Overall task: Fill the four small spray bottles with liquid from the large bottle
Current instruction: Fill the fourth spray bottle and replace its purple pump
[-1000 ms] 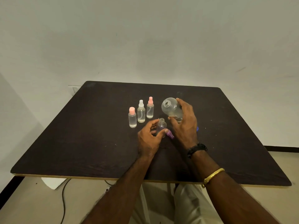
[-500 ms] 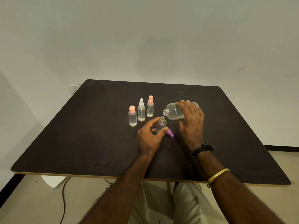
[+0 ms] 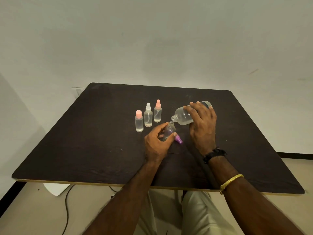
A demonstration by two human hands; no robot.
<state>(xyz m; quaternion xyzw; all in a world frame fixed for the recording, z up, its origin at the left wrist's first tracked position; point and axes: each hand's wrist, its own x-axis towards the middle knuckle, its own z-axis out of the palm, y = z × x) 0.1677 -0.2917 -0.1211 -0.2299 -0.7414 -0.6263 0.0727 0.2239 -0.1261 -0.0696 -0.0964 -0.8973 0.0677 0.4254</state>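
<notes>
Head view: the open bottle (image 3: 169,131) stands upright on the dark table (image 3: 84,141), near the table's middle, with no cap on its neck. The left hand (image 3: 156,143) comes to it from the near side. Its fingers curl round the left of the bottle and its thumb presses the right side, so the hand grips the bottle's body.

The big bottle (image 3: 182,116) hangs just right of the open bottle and above it. It is tipped almost flat, and its bare mouth points left, close over the open neck. The right hand (image 3: 202,126) wraps over its top and holds it. Whether liquid runs between the two cannot be told.

A purple cap (image 3: 179,139) lies on the table just right of the open bottle, beside the left thumb.

Three closed bottles stand upright in a slanted row to the left of the open bottle and beyond it: a pink-capped bottle (image 3: 139,122), a white-topped bottle (image 3: 148,116) and a pink-sprayer bottle (image 3: 157,112), which is the nearest to it. All three hold clear liquid.
</notes>
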